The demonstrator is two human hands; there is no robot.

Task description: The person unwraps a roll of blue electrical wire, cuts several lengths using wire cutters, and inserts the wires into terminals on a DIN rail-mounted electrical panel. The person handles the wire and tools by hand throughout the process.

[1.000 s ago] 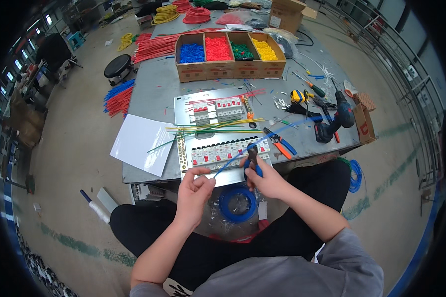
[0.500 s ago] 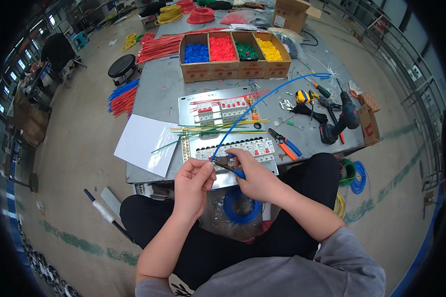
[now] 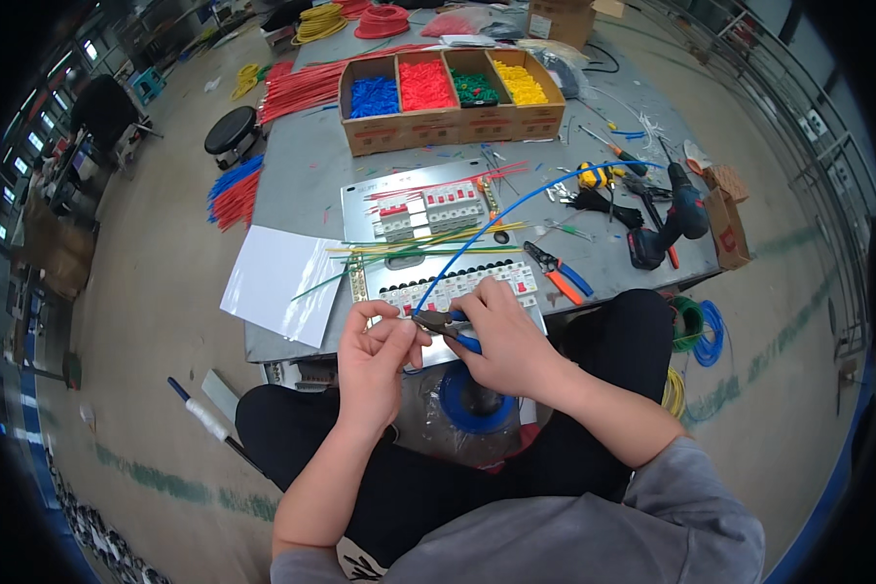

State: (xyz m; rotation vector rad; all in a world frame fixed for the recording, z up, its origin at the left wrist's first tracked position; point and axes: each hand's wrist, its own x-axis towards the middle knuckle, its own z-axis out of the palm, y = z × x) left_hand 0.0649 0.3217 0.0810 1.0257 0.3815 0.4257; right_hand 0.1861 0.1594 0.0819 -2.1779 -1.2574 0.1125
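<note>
My right hand (image 3: 504,336) is wrapped round pliers (image 3: 438,323) with dark jaws and blue handles. The jaws close on the blue wire (image 3: 496,216) near its lower end. Beside the jaws, my left hand (image 3: 372,360) has its thumb and fingers bent together at the wire; the exact contact is partly hidden. From there the wire arcs up and right over a metal mounting plate (image 3: 360,206). That plate carries a row of circuit breakers (image 3: 518,275), more breakers (image 3: 452,202) farther back, and loose green and yellow wires (image 3: 370,250) across its middle.
A divided cardboard box (image 3: 438,127) of coloured caps stands behind the plate. White sheets (image 3: 284,282) lie left. To the right are wire strippers (image 3: 560,274), a cordless drill (image 3: 674,226) and a screwdriver (image 3: 618,148). A blue wire coil (image 3: 477,404) sits below my hands.
The view has shifted slightly. The far end of the blue wire has swung down and right toward the drill. My left fingers have loosened a little; the pliers stay at the wire.
</note>
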